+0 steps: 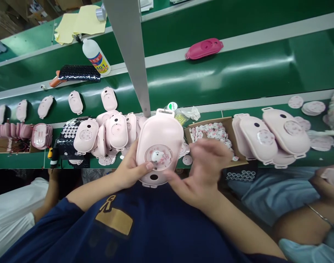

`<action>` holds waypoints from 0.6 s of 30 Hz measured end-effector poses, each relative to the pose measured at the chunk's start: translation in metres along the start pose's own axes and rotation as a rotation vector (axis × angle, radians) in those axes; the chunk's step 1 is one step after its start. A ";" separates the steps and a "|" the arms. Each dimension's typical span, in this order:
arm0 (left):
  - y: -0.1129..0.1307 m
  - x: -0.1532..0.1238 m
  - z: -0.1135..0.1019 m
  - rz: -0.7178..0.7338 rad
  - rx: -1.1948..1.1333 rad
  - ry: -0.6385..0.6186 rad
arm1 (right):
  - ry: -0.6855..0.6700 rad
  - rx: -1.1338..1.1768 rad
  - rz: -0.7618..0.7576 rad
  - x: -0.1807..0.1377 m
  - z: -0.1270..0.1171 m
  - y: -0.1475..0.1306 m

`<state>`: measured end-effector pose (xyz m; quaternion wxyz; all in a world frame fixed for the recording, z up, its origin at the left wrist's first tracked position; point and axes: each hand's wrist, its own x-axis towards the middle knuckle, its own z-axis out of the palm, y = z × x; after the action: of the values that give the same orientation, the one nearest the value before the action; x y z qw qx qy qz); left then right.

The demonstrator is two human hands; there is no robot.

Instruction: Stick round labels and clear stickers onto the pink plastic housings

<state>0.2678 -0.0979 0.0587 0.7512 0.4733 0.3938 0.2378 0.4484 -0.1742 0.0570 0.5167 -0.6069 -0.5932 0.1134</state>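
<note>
My left hand (131, 170) grips a pale pink oval plastic case (161, 135) by its left side, thumb on the front face. The case is tilted up in front of my chest. In its round recess sits a small white cat-face figure (157, 156) on a printed disc. Below the recess is a black oval spot. My right hand (204, 171) is at the right of the case, its fingers blurred by motion. Its thumb stands apart from the fingers, close to the case's lower right edge, and nothing shows in it. Behind it a cardboard box (228, 128) holds many cat-face pieces.
More pink cases (116, 129) are piled at left, others (284, 131) at right beside loose round discs (313, 107). A magenta case (204, 48) lies on the rail. A grey post (128, 47) rises before me; a glue bottle (96, 56) stands left. Co-workers sit on both sides.
</note>
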 end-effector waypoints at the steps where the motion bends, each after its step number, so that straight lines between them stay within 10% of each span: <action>1: 0.000 0.000 0.000 0.005 -0.001 0.013 | 0.002 0.111 0.087 -0.001 0.002 0.003; 8: 0.002 -0.002 0.001 0.008 0.030 0.024 | -0.308 0.718 0.553 -0.002 0.018 0.004; 18: -0.004 0.010 0.003 -0.031 0.006 0.094 | -0.269 0.596 0.534 -0.011 0.022 -0.004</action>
<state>0.2762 -0.0937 0.0520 0.7340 0.4577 0.4368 0.2470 0.4265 -0.1734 0.0455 0.5399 -0.5430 -0.4185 0.4884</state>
